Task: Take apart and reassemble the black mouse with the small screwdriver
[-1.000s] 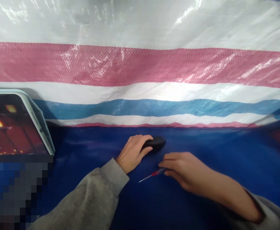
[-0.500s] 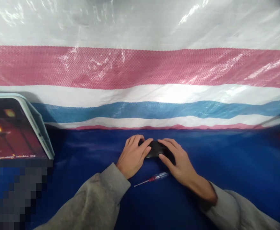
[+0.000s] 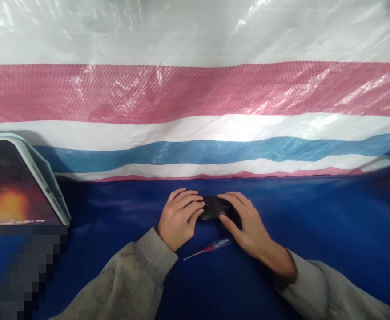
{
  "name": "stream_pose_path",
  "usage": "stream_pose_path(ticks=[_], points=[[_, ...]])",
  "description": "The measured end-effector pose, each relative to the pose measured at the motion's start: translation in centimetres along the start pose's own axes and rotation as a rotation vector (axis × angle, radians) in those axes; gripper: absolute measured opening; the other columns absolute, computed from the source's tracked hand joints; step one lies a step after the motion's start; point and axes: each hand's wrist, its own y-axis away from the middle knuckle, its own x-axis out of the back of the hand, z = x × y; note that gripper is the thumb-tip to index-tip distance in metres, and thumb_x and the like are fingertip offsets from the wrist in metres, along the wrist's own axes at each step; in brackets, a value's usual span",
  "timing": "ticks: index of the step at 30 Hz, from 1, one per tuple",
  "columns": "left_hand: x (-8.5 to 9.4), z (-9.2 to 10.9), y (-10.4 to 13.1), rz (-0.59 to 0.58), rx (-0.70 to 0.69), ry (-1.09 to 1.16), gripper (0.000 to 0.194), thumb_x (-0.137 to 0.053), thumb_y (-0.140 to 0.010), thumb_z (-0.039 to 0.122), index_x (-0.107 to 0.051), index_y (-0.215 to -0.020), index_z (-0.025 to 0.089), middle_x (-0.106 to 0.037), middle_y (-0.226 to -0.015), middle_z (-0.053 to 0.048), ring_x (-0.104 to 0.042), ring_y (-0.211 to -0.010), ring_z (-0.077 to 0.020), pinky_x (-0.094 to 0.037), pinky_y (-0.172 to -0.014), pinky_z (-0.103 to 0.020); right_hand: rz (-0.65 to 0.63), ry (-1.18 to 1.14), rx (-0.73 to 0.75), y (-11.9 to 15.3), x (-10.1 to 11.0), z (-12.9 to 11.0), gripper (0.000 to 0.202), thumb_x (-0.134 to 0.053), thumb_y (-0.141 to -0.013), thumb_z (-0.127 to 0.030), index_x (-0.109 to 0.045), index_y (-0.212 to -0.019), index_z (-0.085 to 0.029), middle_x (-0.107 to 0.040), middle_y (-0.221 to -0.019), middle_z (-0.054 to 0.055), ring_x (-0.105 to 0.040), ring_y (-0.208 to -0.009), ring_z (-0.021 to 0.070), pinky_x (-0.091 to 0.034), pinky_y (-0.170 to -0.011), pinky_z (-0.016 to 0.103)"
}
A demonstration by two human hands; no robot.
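Note:
A black, glossy, rounded object that looks like a computer mouse [image 3: 213, 209] lies lengthwise between my two hands, low over the blue surface. My left hand [image 3: 180, 215] curls at its left end, fingertips and thumb against the edge. From the other side, my right hand [image 3: 248, 220] grips it, thumb on the near edge and fingers across the far one. Both palms and fingers hide its ends. Just in front of the hands lies a small screwdriver [image 3: 208, 249], with a clear and red handle pointing right and a thin metal shaft pointing left.
On the left, a tablet in a pale case [image 3: 18, 182] stands propped up, its screen lit; the area below it is pixelated. A striped plastic sheet [image 3: 195, 93] rises like a wall behind the blue surface [image 3: 331, 231].
My left fingers have shifted slightly left on the mouse, exposing more of its left part. My right hand keeps its grip. The whole view has moved a little, and the tablet's picture has changed.

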Motion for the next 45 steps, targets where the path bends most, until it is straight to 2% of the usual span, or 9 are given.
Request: stream_pose_path(ticks=[6,14,23,29,38,43,45], points=[[0.13,0.14,-0.19,-0.003,0.017,0.024,0.017,-0.055,-0.089,0.01,-0.069,-0.09,0.02,-0.073,-0.097,-0.003,-0.066,-0.101,-0.0219,-0.045,-0.098,-0.047,-0.021,-0.001,-0.003,0.01,-0.02,0.11,0.037,-0.049,-0.089,-0.035,-0.052,-0.124,-0.022,-0.057,-0.122,0.012,-0.055,-0.112,0.0275,-0.045,-0.094,0.046],[-0.08,-0.08,-0.09,-0.011,-0.007,0.018,0.02,-0.054,-0.09,0.009,-0.068,-0.098,0.02,-0.073,-0.097,-0.003,-0.068,-0.095,-0.0192,-0.044,-0.099,-0.045,-0.02,-0.022,0.004,0.14,-0.09,0.12,0.036,-0.049,-0.09,-0.034,-0.051,-0.124,-0.02,-0.056,-0.122,0.013,-0.054,-0.113,0.0268,-0.043,-0.096,0.046],[0.08,0.3,-0.2,-0.032,0.004,0.017,0.016,-0.055,-0.092,0.018,-0.066,-0.103,0.02,-0.07,-0.099,-0.005,-0.065,-0.094,-0.0189,-0.046,-0.097,-0.043,-0.003,-0.03,0.016,0.25,-0.53,0.62,0.036,-0.049,-0.09,-0.035,-0.051,-0.124,-0.022,-0.055,-0.122,0.012,-0.054,-0.111,0.0265,-0.044,-0.094,0.045],[-0.14,-0.1,0.08,-0.041,-0.006,0.044,0.023,-0.05,-0.091,0.009,-0.065,-0.106,0.02,-0.07,-0.101,-0.006,-0.064,-0.096,-0.0193,-0.045,-0.096,-0.043,0.012,-0.007,0.019,0.3,-0.57,0.61,0.037,-0.05,-0.09,-0.035,-0.052,-0.124,-0.021,-0.056,-0.122,0.011,-0.054,-0.111,0.0263,-0.044,-0.093,0.044],[-0.02,0.04,0.08,-0.032,-0.002,0.048,0.021,-0.052,-0.09,0.01,-0.065,-0.103,0.02,-0.07,-0.1,-0.005,-0.064,-0.09,-0.0189,-0.044,-0.094,-0.043,0.003,-0.026,0.012,0.38,-0.56,0.66,0.037,-0.05,-0.09,-0.035,-0.051,-0.125,-0.023,-0.055,-0.122,0.01,-0.053,-0.113,0.0262,-0.043,-0.095,0.044],[0.39,0.38,-0.06,-0.102,0.024,0.024,0.023,-0.05,-0.092,0.015,-0.064,-0.109,0.019,-0.066,-0.102,-0.007,-0.061,-0.094,-0.0212,-0.047,-0.086,-0.04,-0.007,-0.053,-0.004,0.4,-0.62,0.77,0.037,-0.05,-0.09,-0.036,-0.051,-0.125,-0.023,-0.055,-0.123,0.01,-0.052,-0.114,0.0262,-0.042,-0.096,0.045],[0.5,0.54,-0.14,-0.157,0.024,0.003,0.025,-0.057,-0.09,0.023,-0.062,-0.115,0.019,-0.063,-0.108,-0.009,-0.058,-0.099,-0.0233,-0.046,-0.089,-0.041,-0.015,-0.065,-0.019,0.32,-0.64,0.74,0.037,-0.051,-0.09,-0.036,-0.051,-0.125,-0.023,-0.054,-0.124,0.01,-0.052,-0.114,0.026,-0.042,-0.097,0.045]])
